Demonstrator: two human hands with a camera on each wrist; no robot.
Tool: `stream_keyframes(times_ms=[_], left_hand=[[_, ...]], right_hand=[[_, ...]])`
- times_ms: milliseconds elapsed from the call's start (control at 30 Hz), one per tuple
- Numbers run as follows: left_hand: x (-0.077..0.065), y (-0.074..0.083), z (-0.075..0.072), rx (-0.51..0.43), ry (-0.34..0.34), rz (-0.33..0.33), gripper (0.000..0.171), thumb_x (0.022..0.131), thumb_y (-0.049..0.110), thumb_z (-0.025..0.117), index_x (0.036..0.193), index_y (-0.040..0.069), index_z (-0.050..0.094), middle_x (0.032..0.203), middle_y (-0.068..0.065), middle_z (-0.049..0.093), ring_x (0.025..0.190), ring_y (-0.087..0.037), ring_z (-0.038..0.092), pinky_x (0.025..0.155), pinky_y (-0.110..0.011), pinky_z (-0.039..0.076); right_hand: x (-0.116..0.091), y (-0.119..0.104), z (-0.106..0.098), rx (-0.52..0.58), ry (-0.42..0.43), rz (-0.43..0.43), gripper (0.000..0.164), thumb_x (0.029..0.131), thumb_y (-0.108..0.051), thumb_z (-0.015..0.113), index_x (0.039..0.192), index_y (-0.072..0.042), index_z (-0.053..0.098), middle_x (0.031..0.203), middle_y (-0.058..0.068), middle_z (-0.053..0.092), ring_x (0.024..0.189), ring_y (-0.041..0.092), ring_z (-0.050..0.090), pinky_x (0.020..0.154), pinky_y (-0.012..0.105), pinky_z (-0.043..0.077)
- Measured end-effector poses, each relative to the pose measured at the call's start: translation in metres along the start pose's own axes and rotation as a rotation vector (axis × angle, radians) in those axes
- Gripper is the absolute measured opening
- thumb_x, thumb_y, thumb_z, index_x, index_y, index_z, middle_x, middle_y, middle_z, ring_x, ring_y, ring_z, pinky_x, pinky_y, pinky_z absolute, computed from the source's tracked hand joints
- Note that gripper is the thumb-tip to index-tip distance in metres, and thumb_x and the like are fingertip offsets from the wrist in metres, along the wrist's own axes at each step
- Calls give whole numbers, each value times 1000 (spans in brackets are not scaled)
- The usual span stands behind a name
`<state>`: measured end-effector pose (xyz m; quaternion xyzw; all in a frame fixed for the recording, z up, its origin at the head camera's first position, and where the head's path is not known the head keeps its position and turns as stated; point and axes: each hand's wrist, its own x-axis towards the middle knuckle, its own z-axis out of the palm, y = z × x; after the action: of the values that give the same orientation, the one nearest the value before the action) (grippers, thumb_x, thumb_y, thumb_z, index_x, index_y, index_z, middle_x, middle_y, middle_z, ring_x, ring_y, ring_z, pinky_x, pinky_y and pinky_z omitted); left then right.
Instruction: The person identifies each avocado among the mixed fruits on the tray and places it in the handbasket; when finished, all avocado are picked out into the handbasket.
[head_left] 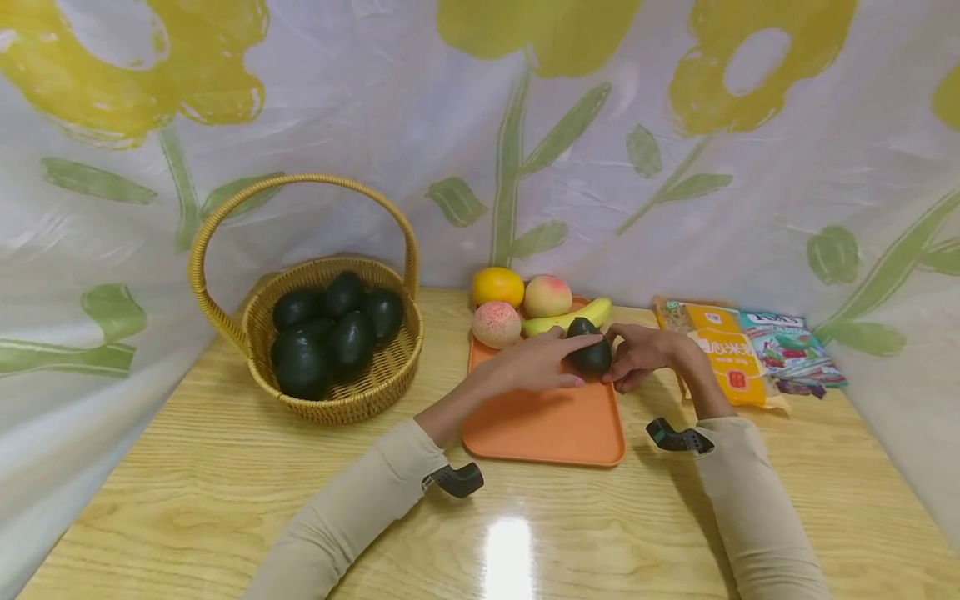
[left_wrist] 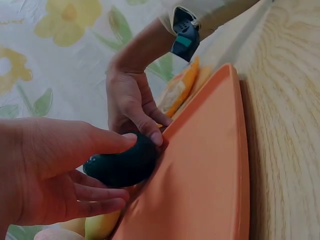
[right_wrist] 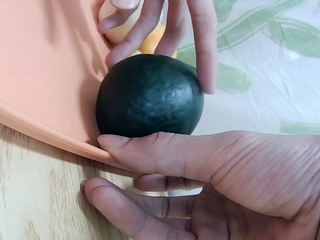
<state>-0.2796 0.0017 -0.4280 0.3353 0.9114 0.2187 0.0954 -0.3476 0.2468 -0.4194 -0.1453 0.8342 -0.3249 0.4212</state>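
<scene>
A dark green avocado [head_left: 588, 357] stands at the right side of the orange tray [head_left: 543, 429], between both hands. My left hand [head_left: 528, 365] holds it from the left; in the left wrist view the thumb lies over the avocado [left_wrist: 122, 162] and the fingers pass along its other side. From the right comes my right hand [head_left: 647, 350]. Its thumb rests along the avocado's near side in the right wrist view, while the other fingers [right_wrist: 135, 207] bend loosely below, apart from the fruit. Just behind the avocado lies a yellow banana [head_left: 596, 313].
Two peaches, one speckled pink [head_left: 495, 325] and one blushed [head_left: 547, 296], sit at the tray's back with an orange-yellow fruit [head_left: 497, 286]. Left stands a wicker basket [head_left: 367, 408] with a tall handle, holding several avocados [head_left: 302, 362]. Snack packets [head_left: 723, 354] lie at right.
</scene>
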Motion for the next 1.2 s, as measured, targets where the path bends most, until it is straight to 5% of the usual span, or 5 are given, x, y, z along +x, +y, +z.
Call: stream_keyframes(times_ms=[300, 500, 767, 1067, 1200], left_hand=[[0, 1, -2, -25, 76, 16, 55, 102, 32, 69, 154, 31, 51, 113, -7, 60, 91, -18, 53, 74, -28, 44], [1, -1, 3, -33, 25, 24, 73, 103, 34, 68, 165, 34, 30, 116, -8, 58, 90, -18, 52, 70, -26, 44], [4, -6, 10, -78, 25, 48, 81, 102, 30, 69, 168, 32, 22, 74, 1, 54, 73, -15, 55, 66, -22, 45], [5, -9, 18, -140, 170, 46, 58, 101, 26, 71, 155, 29, 50, 142, -3, 67, 109, -16, 64, 93, -29, 52], [4, -10, 19, -168, 234, 53, 53, 100, 26, 73, 150, 29, 56, 149, 0, 63, 128, -18, 64, 109, -35, 52]], right_hand=[[-3, -2, 0, 4, 10, 6, 64, 97, -10, 73, 141, 4, 29, 113, 20, 68, 87, 16, 75, 85, 32, 64], [0, 2, 0, 22, 10, 3, 67, 97, -9, 74, 143, 4, 27, 115, 21, 67, 88, 17, 75, 86, 34, 64], [2, 3, 0, 20, 14, 0, 72, 96, -10, 75, 146, 4, 25, 119, 23, 65, 90, 18, 75, 87, 34, 64], [6, 8, 3, 24, 10, 0, 66, 96, -10, 76, 140, 4, 30, 111, 18, 68, 86, 17, 76, 84, 33, 64], [4, 6, 5, -5, 15, -10, 62, 96, -11, 75, 138, 3, 32, 108, 17, 70, 85, 16, 76, 83, 33, 64]])
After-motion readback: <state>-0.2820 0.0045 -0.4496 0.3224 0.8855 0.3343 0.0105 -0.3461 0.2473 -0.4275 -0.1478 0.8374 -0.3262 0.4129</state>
